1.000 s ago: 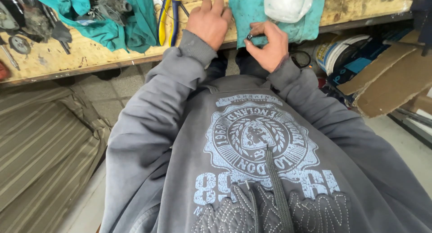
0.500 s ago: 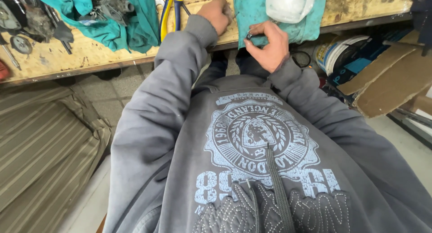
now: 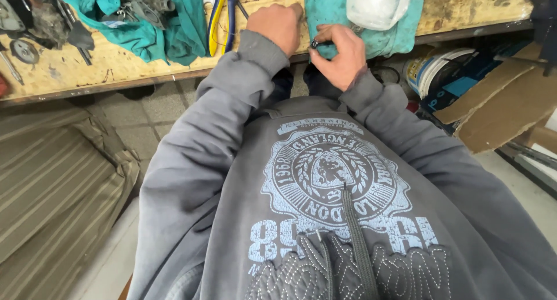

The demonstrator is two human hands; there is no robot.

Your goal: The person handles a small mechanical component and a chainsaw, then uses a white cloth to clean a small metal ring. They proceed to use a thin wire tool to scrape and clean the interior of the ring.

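pinching a small dark part (image 3: 315,44) in my right hand (image 3: 341,55), i rested my clenched left hand (image 3: 277,26) on the counter (image 3: 116,74) for support.

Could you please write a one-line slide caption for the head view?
At a plywood workbench, right hand pinches a small dark part beside teal cloth; left hand rests nearby.

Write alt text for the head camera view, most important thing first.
Seen from above, a person in a grey sweatshirt pinches a small dark part in the right hand at the edge of a teal cloth on a wooden workbench. The left hand rests fisted on the bench beside yellow-and-blue pliers.
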